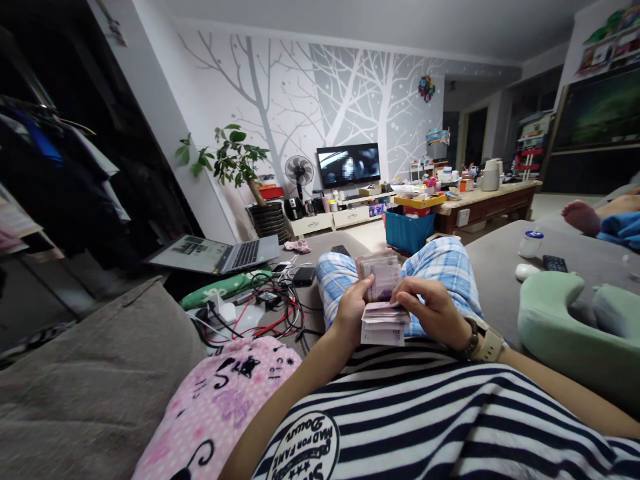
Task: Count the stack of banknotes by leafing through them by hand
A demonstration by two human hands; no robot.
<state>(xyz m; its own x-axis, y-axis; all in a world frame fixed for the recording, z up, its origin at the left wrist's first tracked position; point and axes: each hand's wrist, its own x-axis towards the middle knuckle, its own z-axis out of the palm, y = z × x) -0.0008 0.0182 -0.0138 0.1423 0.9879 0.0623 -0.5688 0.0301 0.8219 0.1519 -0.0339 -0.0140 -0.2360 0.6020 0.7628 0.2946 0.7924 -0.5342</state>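
Note:
A thick stack of banknotes, pale purple and folded over in the middle, is held above my lap. My left hand is closed around its left side, with the thumb lying on the notes. The lower ends of the notes fan out below that hand toward my striped shirt. At the right side of the stack, my right hand has its fingers curled, and thumb and forefinger pinch the edge of the notes. How many notes that pinch takes in cannot be made out. A watch and a bracelet are on my right wrist.
Left of my legs lie tangled cables, an open laptop and a pink cushion. On the right are a green neck pillow, a lidded cup and another person's bare foot. A blue bin stands ahead beside a cluttered table.

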